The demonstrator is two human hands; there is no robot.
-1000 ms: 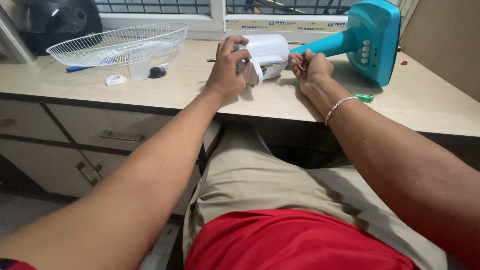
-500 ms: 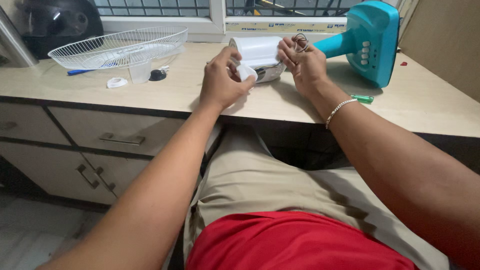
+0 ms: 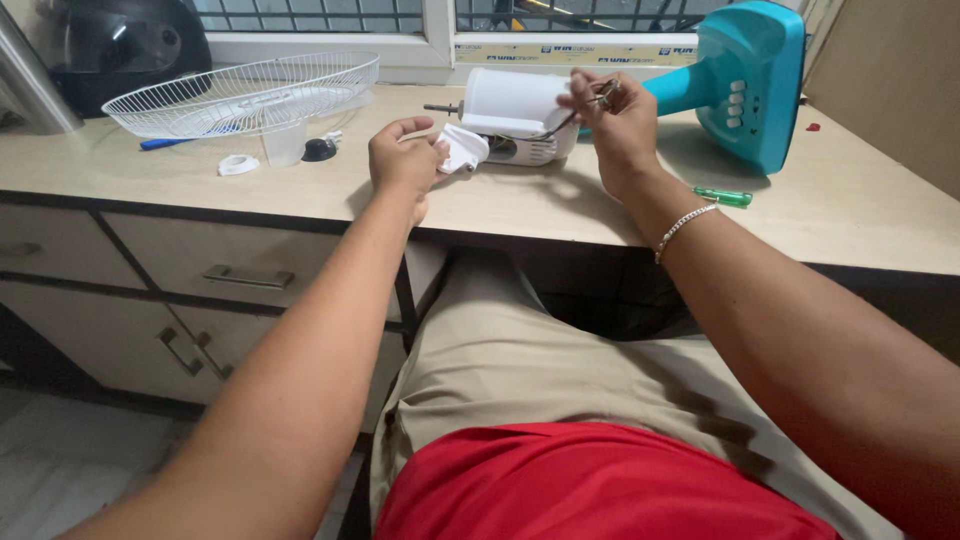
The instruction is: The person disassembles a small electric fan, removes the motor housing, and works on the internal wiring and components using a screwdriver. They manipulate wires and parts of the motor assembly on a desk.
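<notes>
Seemingly, fan motor (image 3: 517,118) between hands.

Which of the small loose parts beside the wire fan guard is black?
The round black knob, lying nearest the left hand. The ring left of it is white, and the cup-shaped piece between them is translucent.

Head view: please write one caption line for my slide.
Left hand holds white cloth; right hand grips pliers at white motor housing.

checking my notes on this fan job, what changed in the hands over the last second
The left hand came off the white motor housing and now holds a small white piece beside it. The right hand lifted, pinching a thin metal part. The wire guard and teal base stayed put.
</notes>
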